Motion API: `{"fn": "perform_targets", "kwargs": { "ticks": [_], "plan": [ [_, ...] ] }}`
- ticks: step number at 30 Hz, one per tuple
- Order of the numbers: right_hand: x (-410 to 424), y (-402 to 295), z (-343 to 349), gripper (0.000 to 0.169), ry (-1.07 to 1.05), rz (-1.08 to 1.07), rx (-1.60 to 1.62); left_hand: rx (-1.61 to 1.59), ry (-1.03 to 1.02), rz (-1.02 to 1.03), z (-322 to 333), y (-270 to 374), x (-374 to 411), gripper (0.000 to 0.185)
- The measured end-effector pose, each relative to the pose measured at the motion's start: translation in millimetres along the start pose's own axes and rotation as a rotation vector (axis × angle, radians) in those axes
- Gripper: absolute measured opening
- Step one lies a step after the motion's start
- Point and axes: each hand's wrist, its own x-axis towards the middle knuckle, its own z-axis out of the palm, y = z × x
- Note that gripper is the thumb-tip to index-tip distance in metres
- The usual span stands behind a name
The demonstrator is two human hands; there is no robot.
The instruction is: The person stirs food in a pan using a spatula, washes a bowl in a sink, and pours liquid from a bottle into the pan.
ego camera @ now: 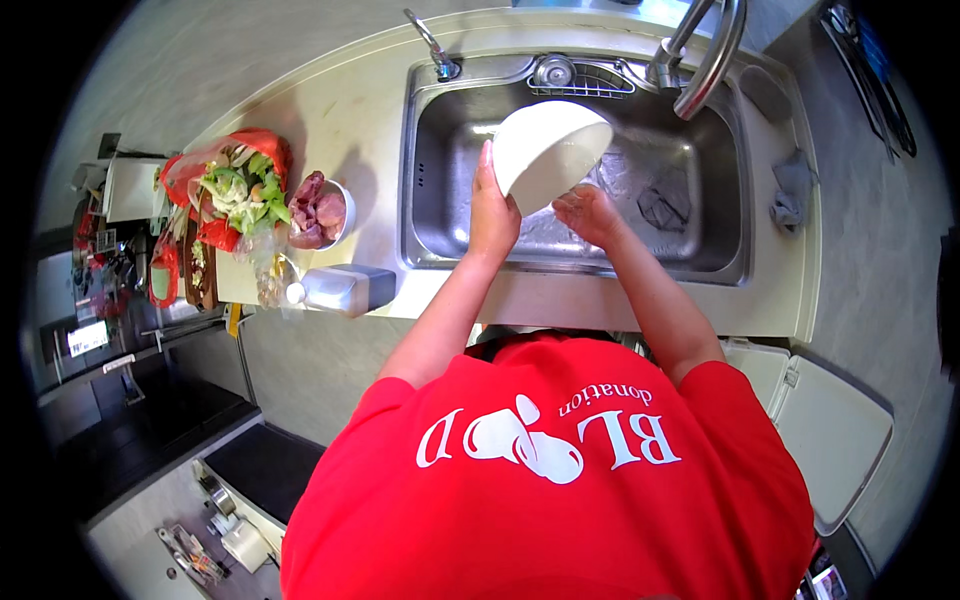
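A white bowl [551, 150] is tilted on its side over the stainless steel sink [480, 247], its opening facing down and to the right. My left hand [493, 210] grips the bowl at its left edge, the thumb near the rim. Close under the lower rim is my right hand [590, 215], wet and loosely cupped, with no object visible in it. Whether its fingertips touch the rim is hard to tell. Some water lies on the sink floor.
A curved faucet [712, 64] arches over the sink's back right; a smaller tap [439, 56] stands back left. Left on the counter are a bowl of raw meat [321, 211], a red bag of vegetable scraps [236, 184] and a plastic bottle [341, 289]. A grey cloth [791, 191] lies right.
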Motion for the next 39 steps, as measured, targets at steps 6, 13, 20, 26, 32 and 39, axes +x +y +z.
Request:
{"fn": "perform_targets", "kwargs": {
  "ticks": [6,13,20,26,32,39],
  "plan": [
    [34.3,-17.1,-20.7,0.033,-0.034,-0.581,-0.747,0.163,0.03,0.31,-23.8,11.4,-9.1,0.079],
    [15.9,-122.9,-36.2,0.049,0.645,-0.954,-1.679,0.132,0.115,0.164,-29.5,20.7,-20.5,0.075],
    [-41.0,-252.3,-17.4,0.062,1.033,-0.761,-2.431,-0.845,-0.236,-0.826,-2.5,39.4,-21.8,0.059],
    [-59.6,-229.3,23.6,0.041,0.894,-0.594,-2.222,-0.997,-0.358,-0.94,28.7,57.8,-26.9,0.06],
    [-51.9,-131.8,22.1,0.017,0.284,-0.532,-0.599,-0.959,-0.405,-0.933,47.4,48.7,-28.0,0.058],
    [-29.9,-88.4,9.4,0.033,0.004,-0.076,-0.116,-0.863,-0.338,-0.781,65.7,48.8,-40.7,0.053]
  ]
}}
